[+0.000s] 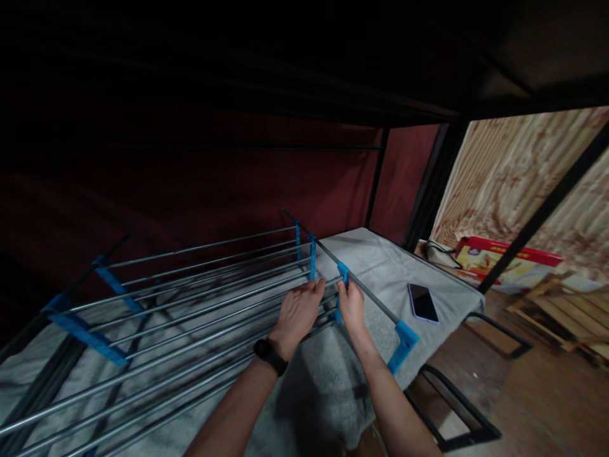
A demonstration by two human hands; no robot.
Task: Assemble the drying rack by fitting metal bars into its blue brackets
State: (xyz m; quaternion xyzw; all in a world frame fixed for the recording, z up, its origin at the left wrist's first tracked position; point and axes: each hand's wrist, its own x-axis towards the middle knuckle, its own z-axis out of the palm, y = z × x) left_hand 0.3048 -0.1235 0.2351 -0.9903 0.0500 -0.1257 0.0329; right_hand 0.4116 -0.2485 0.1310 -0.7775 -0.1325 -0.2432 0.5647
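While both arms reach forward | left hand (297,312) fingers curled on rack rod (266,287) | right hand (351,303) grips blue clip (343,274)

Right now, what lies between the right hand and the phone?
In the head view, the rack's grey end rod crosses between the right hand and the phone. Beyond the rod there is only bare grey cloth.

Grey-railed rack (200,298), blue brackets, seemingly flat
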